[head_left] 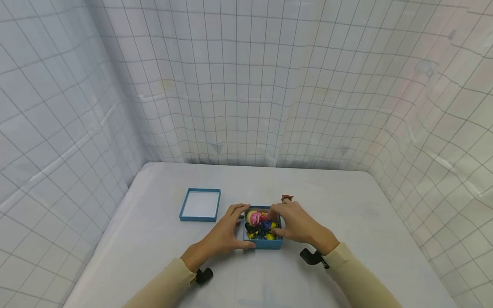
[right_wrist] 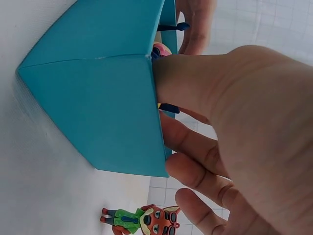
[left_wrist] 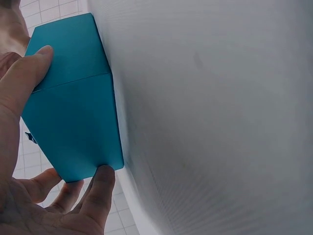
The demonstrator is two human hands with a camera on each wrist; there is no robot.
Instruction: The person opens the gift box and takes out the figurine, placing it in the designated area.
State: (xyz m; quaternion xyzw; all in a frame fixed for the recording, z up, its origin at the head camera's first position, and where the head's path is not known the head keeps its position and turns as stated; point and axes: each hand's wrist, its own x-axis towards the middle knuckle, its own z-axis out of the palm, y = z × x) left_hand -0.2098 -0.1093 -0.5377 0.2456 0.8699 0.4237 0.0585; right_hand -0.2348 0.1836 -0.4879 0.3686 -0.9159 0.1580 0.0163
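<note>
A blue open box (head_left: 263,244) full of small toy figurines stands on the table. My left hand (head_left: 226,231) grips its left side, thumb on the front wall and fingers round the back, as the left wrist view shows on the box (left_wrist: 73,122). Thumb and index finger of my right hand (head_left: 296,221) reach inside and pinch a blue-and-yellow figurine (head_left: 267,225), mostly hidden by the fingers. The other right fingers lie outside, by the box wall (right_wrist: 107,112). A pink-faced figurine (head_left: 254,218) lies at the box's back left.
Behind my right hand a fox figurine (right_wrist: 129,220) in a green shirt stands on the table (head_left: 327,192). To the left lies a shallow blue-rimmed lid (head_left: 198,219), white inside. White gridded curtains (head_left: 246,85) enclose the table at the back and sides.
</note>
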